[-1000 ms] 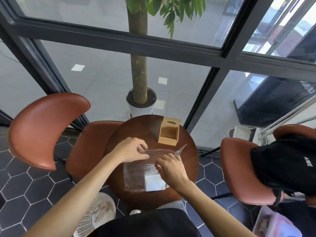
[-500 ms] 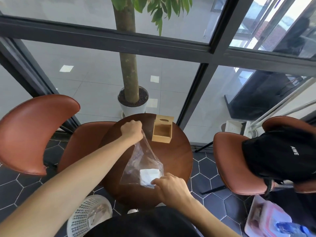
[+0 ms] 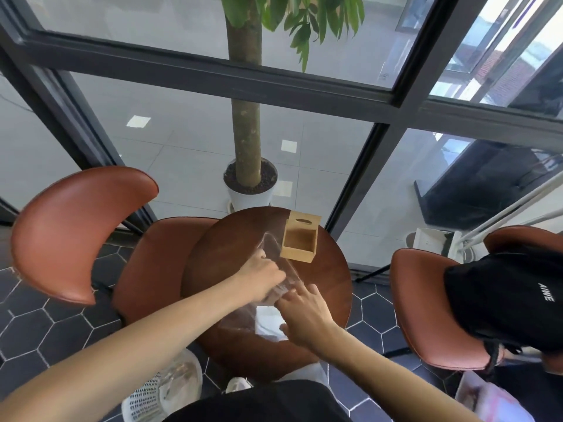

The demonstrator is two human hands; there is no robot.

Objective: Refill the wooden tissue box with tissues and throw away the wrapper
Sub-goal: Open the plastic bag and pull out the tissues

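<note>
The wooden tissue box (image 3: 300, 240) stands open and hollow at the far side of the round wooden table (image 3: 332, 287), with its slotted lid propped behind it. A clear plastic wrapper (image 3: 278, 263) stretches from near the box down toward me. My left hand (image 3: 262, 277) pinches the wrapper around its middle. White tissues (image 3: 268, 322) lie inside the wrapper's near end. My right hand (image 3: 306, 312) rests on that end, fingers spread over the tissues and plastic.
A white perforated waste basket (image 3: 161, 394) stands on the floor at the table's near left. Brown chairs (image 3: 76, 229) flank the table; the right chair (image 3: 426, 309) carries a black bag (image 3: 511, 296). A potted tree (image 3: 250, 190) stands behind the table by the glass wall.
My left hand, which had lifted the wrapper's top high near the box, has come down and toward me along the plastic. My right hand stays at the tissue end.
</note>
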